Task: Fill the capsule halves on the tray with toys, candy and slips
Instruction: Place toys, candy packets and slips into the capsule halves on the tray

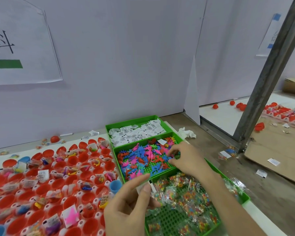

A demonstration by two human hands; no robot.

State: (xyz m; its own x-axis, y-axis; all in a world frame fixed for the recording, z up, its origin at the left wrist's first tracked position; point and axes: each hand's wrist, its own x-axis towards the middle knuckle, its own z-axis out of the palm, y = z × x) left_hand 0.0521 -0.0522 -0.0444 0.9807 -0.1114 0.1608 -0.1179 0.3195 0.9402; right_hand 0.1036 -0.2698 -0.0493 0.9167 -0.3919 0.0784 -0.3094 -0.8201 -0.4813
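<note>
My right hand (187,159) was down in the middle green bin (162,172), fingers curled in over the pile of little rubbery toys (143,159), tips drawn close together. Whether they had one caught, I couldn't tell from here. My left hand (129,205) hovered nearer me, over the bin's edge. Its thumb and forefinger pinched a white slip (140,188), and the other fingers were loosely bent.

Beyond the right hand lay the loose slips (134,133); under its wrist and forearm, the candy packets (186,201). Left of the left hand sat the tray (95,200) of red capsule halves (88,198), many loaded, a good few just beside that hand empty.

My read was that the toys were feather-light, soft and floppy, with limbs that tangle. A pinch on a body or leg at the top of the heap should lift one clean; dig deep and several come. The slip was thin and flimsy, best held by an edge. The crinkly packets looked slick, so a corner seam was the place to take them.
</note>
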